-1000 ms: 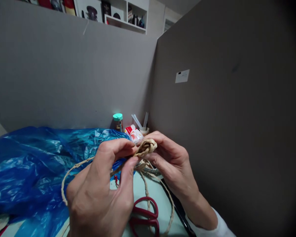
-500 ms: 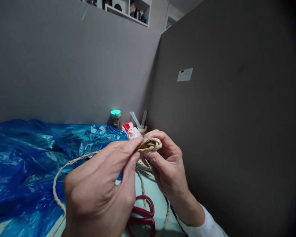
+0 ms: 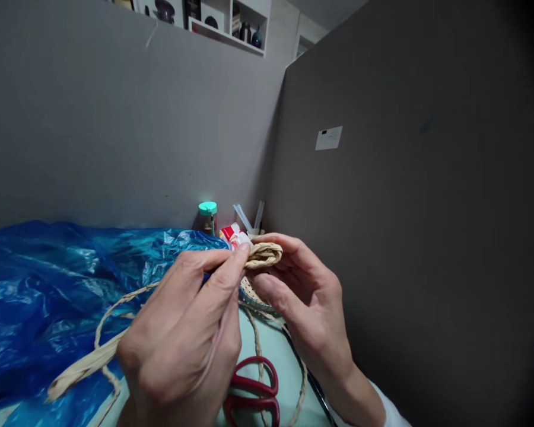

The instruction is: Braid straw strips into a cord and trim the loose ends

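setting: a pale green desk (image 3: 276, 341) boxed in by grey partition walls (image 3: 115, 118), with a white shelf of small objects high at the back.
fingertips: left thumb and forefinger (image 3: 235, 256) are pinched on the near end of a small straw braid knot (image 3: 263, 255); the right hand's fingers curl over and under its far end.
left hand: left hand (image 3: 182, 350) is closed in a pinch on the knot, back of the hand to the camera.
right hand: right hand (image 3: 302, 302) cups the knot from the right, thumb below it, clasping it.
where the work sits: the knot is held up off the desk between both sets of fingertips, touching both, just in front of the clutter in the corner.
trailing strand: a braided cord (image 3: 258, 356) hangs from the knot and loops down over the desk; a flat straw strip (image 3: 84, 366) runs out under the left hand to the left.
step, as i judge it: tightening or shaping the coil of braid, mid-way, not finished.
next move, as i judge it: calls for a firm hold by the right hand while the left feeds or pulls the strand without letting the coil spring loose.
around: red-handled scissors (image 3: 253, 394) lie below the hands; a blue plastic bag (image 3: 48, 284) covers the left of the desk; a teal-capped jar (image 3: 207, 216) stands in the corner.
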{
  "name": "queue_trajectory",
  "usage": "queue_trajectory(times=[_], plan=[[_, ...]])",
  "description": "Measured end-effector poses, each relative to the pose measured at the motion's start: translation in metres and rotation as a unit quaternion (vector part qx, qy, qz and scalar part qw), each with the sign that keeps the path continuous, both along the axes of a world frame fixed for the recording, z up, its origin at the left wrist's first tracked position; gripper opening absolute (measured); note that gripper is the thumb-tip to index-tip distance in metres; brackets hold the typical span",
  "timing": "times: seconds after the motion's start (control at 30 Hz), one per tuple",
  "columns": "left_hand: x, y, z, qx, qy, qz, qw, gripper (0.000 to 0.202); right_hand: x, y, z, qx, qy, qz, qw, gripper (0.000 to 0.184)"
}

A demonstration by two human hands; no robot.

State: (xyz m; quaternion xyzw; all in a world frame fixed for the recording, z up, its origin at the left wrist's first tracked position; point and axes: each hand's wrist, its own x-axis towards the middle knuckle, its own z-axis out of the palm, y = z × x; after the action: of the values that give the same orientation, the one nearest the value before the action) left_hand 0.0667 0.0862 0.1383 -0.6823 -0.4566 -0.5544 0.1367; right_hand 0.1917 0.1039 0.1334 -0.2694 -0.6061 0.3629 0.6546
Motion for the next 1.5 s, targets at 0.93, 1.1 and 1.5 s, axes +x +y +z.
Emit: queue_trajectory(times=[0.93, 1.1, 1.5], plan=[[-0.005, 0.005, 0.003, -0.042, -0.045, -0.076, 0.995, 0.024, 0.012, 0.005, 0.01, -0.075, 0.003, 0.056, 0.996, 0.02], [-0.004, 0.004, 0.004, -0.038, -0.024, -0.072, 0.996, 0.02, 0.028, 0.01, 0.013, 0.019, -0.119, -0.001, 0.993, 0.02], [-0.014, 0.01, -0.014, 0.026, -0.046, -0.087, 0.995, 0.02, 0.03, 0.01, 0.012, 0.127, -0.116, -0.009, 0.985, 0.006]])
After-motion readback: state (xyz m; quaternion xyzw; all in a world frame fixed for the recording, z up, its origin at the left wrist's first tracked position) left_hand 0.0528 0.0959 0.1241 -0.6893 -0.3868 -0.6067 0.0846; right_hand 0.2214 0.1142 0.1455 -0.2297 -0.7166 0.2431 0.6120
